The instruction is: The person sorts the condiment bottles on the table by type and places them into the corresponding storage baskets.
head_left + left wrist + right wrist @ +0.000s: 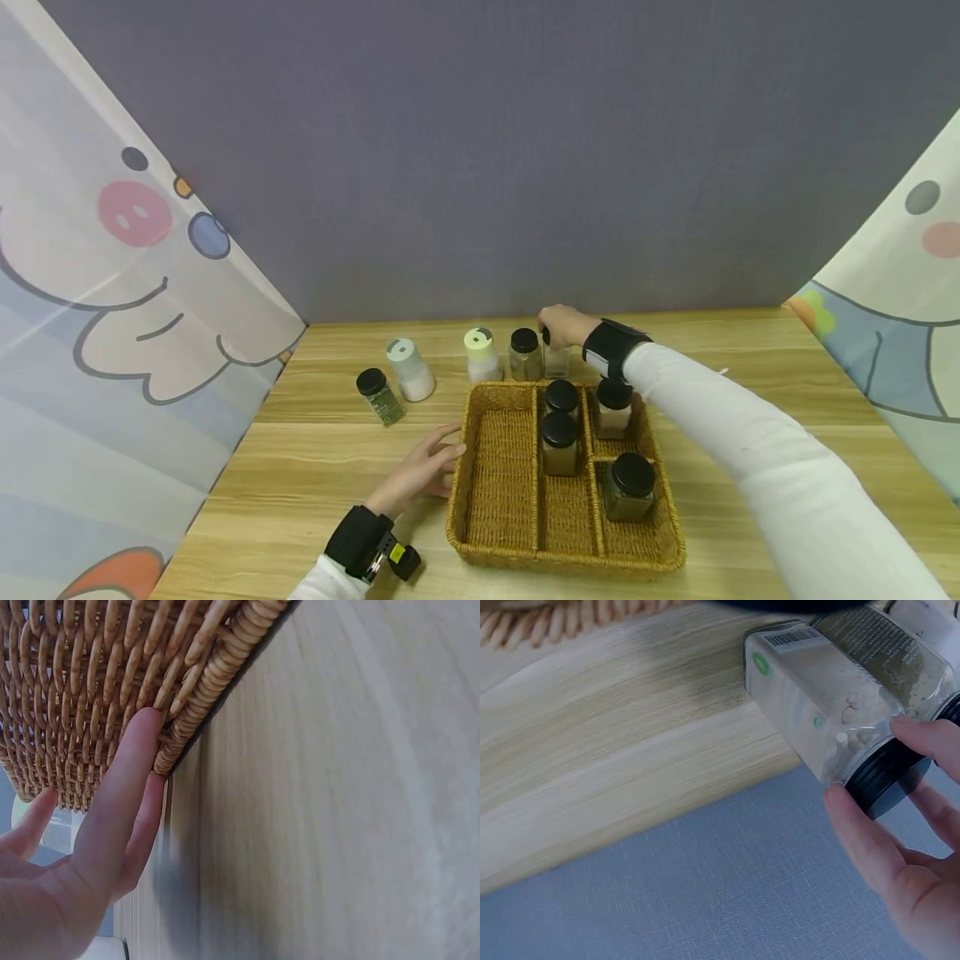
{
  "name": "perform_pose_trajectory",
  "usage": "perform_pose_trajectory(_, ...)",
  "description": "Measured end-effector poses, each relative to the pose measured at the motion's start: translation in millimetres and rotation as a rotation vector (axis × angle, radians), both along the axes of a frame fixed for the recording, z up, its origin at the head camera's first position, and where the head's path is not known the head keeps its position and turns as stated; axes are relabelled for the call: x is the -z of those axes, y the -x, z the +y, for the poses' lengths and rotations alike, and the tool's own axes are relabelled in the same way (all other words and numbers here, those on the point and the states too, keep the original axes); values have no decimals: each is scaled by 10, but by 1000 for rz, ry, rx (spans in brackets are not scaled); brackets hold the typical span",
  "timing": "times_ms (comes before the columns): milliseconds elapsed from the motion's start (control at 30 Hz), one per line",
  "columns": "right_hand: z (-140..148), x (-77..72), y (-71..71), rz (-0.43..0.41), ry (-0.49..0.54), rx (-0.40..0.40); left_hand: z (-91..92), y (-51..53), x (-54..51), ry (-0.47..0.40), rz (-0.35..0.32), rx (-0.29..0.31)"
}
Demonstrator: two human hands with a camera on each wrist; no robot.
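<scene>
On a wooden table [300,500], a wicker basket [501,475] has dividers likely to stop jars sliding. At its nine o'clock, a person's left hand [420,475], fingers extended, touches the side, probably steadying it. At twelve, just beyond the basket, the right hand [564,323] narrowly pinches a clear jar [817,705] by its black lid [885,776], perhaps the handiest hold. Four black-lidded jars [558,454] stand inside; two pale-capped bottles [414,379] and two other jars [526,362] stand outside, ten to twelve o'clock.

Jar lids [883,776] are black, the woven basket [501,479] golden brown.
</scene>
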State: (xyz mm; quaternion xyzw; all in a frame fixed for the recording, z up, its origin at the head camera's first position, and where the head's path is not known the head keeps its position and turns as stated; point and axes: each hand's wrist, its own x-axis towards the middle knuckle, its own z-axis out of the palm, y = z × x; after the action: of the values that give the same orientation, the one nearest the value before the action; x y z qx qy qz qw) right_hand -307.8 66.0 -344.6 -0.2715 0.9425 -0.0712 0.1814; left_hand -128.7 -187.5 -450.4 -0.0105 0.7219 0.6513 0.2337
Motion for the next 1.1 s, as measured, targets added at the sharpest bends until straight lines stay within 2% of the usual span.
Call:
perform_pose_trajectory(200, 44, -11, 10, 8, 29, -20, -1, 10, 3, 4, 5, 1)
perform_pose_trajectory(667, 148, -274, -9, 11, 35, -64, -16, 12, 11, 9, 10, 2)
perform_pose_trajectory(1100, 266, -427, -46, 12, 54, -119, -16, 19, 10, -8, 0, -1)
